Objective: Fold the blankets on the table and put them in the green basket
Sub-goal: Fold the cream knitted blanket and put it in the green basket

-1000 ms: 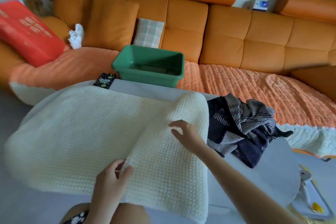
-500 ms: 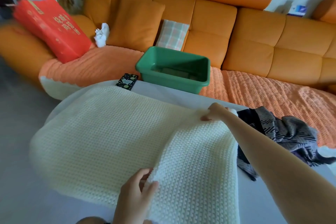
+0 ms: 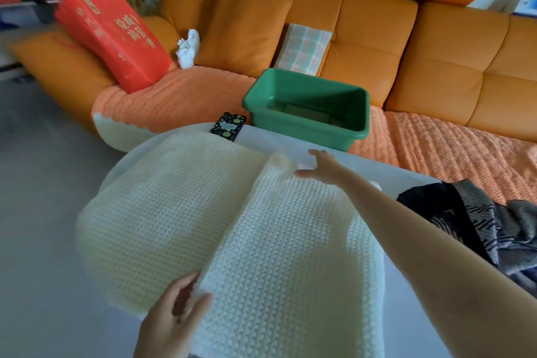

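Fingers (image 3: 183, 282) of the left hand (image 3: 171, 320) pinch the once-folded cream blanket (image 3: 180, 206) on the table (image 3: 377, 171), right hand (image 3: 319, 167) spread flat at its far edge; dark blanket (image 3: 465, 221) lies crumpled, green basket (image 3: 290, 128) holds neither

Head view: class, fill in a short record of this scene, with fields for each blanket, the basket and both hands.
Cream blanket: spread on the table, right part folded over
Dark patterned blanket: crumpled, at the table's right
Green basket: on the sofa behind the table, no blanket inside
Left hand: pinches the fold's near edge
Right hand: fingers straight, at the fold's far end
Stage: folding under way, nothing put away
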`<state>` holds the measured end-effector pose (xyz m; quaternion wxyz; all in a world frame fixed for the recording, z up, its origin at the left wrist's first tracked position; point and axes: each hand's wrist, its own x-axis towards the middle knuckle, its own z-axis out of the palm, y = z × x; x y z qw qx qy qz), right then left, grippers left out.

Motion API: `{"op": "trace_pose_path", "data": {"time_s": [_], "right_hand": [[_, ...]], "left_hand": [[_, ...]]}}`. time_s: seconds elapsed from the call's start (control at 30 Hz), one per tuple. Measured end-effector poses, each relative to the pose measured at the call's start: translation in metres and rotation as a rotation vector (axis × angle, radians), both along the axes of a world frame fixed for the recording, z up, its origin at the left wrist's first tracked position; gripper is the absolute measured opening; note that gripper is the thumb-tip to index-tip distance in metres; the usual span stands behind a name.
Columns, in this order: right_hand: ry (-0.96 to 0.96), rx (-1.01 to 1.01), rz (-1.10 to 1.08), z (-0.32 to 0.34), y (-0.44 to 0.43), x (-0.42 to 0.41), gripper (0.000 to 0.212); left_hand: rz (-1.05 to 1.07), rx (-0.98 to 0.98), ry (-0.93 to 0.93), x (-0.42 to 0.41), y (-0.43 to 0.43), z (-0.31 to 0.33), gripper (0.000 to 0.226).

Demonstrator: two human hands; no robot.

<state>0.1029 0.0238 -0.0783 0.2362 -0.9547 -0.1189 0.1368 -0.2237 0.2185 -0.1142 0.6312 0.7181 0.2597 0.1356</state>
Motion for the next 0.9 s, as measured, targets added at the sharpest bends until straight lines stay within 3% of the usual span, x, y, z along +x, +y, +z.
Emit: {"op": "trace_pose_path", "data": {"time_s": [0.07,0.17,0.33,0.4,0.5,0.6,0.7,0.9], "right_hand": [[0.097,-0.040,-0.017,-0.017,0.001,0.005,0.086],[0.095,-0.040,-0.007,-0.021,0.004,0.010,0.079],[0.035,-0.092,0.044,-0.015,0.008,0.020,0.072],[0.009,0.025,0.023,-0.013,0.012,0.025,0.066],[-0.087,0.211,0.028,-0.004,0.026,0.024,0.038],[-0.184,0.262,0.050,0.006,0.044,0.021,0.020],[-0.228,0.257,0.046,0.009,0.057,0.019,0.016],[-0.198,0.435,0.038,0.026,0.100,0.013,0.021]], "left_hand": [[-0.021,0.032,0.024,-0.001,0.001,-0.007,0.038],[-0.032,0.055,0.015,-0.003,0.001,-0.004,0.044],[-0.125,-0.002,0.086,-0.003,0.006,-0.001,0.028],[-0.100,-0.039,0.065,-0.002,0.008,0.002,0.021],[-0.022,-0.054,0.008,-0.002,0.012,0.010,0.017],[0.012,-0.049,-0.005,0.001,0.020,0.019,0.009],[0.055,-0.052,-0.028,0.001,0.031,0.016,0.022],[0.226,-0.111,-0.081,0.001,0.062,0.025,0.030]]}}
